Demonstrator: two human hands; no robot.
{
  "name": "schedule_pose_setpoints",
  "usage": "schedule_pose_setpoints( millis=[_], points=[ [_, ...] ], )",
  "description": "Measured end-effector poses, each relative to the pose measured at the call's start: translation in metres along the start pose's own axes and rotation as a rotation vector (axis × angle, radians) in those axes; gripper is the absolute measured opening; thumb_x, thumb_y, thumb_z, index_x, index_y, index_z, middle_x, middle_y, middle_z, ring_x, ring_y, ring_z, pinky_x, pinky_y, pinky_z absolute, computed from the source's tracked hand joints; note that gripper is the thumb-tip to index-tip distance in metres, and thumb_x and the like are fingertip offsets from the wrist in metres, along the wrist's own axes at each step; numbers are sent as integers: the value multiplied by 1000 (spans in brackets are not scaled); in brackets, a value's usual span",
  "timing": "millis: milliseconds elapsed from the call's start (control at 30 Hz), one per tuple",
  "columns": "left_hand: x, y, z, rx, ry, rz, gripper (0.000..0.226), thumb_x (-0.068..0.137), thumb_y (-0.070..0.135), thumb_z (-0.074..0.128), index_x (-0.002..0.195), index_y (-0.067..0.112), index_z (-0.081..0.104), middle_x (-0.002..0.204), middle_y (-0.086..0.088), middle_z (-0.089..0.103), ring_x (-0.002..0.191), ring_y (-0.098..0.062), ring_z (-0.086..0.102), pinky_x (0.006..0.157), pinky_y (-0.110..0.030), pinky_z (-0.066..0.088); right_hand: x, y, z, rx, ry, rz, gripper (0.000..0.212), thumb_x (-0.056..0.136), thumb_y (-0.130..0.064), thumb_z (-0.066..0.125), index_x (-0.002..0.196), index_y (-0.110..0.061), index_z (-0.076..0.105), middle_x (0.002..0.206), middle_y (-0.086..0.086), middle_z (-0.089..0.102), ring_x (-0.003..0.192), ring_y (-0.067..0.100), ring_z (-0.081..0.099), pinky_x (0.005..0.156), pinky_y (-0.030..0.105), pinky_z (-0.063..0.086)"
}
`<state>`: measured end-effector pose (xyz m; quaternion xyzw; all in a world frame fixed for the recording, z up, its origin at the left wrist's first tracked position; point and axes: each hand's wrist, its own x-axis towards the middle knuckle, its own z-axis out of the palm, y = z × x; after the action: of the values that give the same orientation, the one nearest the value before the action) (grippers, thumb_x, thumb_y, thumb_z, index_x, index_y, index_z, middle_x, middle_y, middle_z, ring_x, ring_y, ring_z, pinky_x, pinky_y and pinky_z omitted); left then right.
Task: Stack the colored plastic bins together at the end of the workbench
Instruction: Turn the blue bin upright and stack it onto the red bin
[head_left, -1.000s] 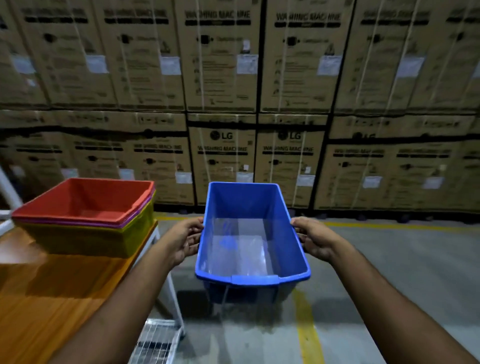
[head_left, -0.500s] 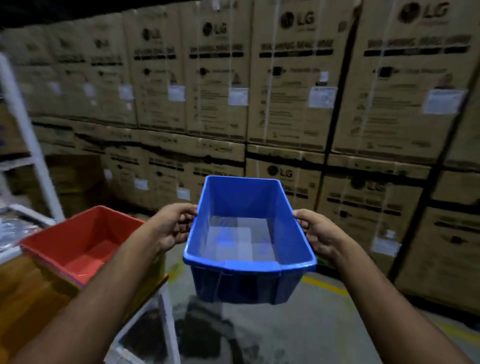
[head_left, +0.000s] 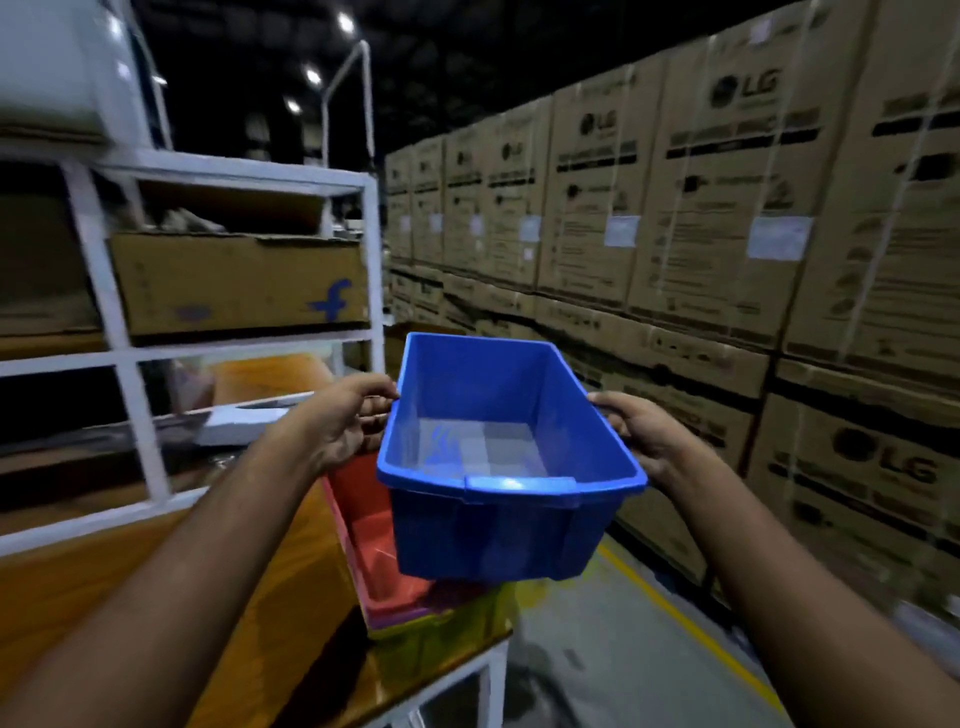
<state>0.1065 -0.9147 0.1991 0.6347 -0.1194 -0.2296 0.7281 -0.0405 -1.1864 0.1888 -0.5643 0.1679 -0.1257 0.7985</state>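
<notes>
I hold an empty blue plastic bin (head_left: 498, 530) in the air with both hands. My left hand (head_left: 345, 423) grips its left rim and my right hand (head_left: 636, 434) grips its right rim. Below it, at the end of the orange-brown workbench (head_left: 280, 597), sits a stack of nested bins: a red bin (head_left: 371, 540) on top, a purple rim under it, and a yellow-green bin (head_left: 457, 631) at the bottom. The blue bin hangs over the stack and hides most of it.
A white metal shelf frame (head_left: 130, 374) stands on the workbench at the left, with a cardboard box (head_left: 234, 283) on one shelf. Stacked LG cartons (head_left: 727, 260) wall off the right side. Grey floor with a yellow line (head_left: 691, 629) lies between.
The view has swung left towards the workbench. The blue bin, still held by both hands, now hangs over the red-topped stack instead of to its right.
</notes>
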Motion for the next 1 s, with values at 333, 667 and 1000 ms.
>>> schedule_pose_setpoints(
  millis=[333, 667, 1000],
  points=[
    [24, -20, -44, -36, 185, -9, 12, 85, 7, 51, 82, 15, 59, 52, 4, 63, 43, -8, 56, 39, -19, 44, 109, 17, 35, -137, -142, 73, 43, 98, -17, 48, 55, -11, 52, 35, -5, 30, 25, 6, 24, 27, 16, 23],
    [25, -68, -54, -68, 403, -77, 14, 83, 6, 48, 81, 12, 60, 69, -1, 59, 52, -12, 55, 40, -20, 46, 143, 53, 37, -283, -292, 61, 19, 97, -14, 53, 101, -2, 67, 45, -4, 52, 30, 3, 40, 30, 15, 31],
    [23, -110, -55, 74, 496, -120, 26, 85, 0, 52, 106, -3, 66, 100, -17, 64, 76, -21, 60, 61, -29, 54, 170, 95, 21, -391, -378, 98, 14, 96, -7, 54, 98, 0, 65, 78, 12, 65, 51, 9, 63, 40, 19, 46]
  ],
)
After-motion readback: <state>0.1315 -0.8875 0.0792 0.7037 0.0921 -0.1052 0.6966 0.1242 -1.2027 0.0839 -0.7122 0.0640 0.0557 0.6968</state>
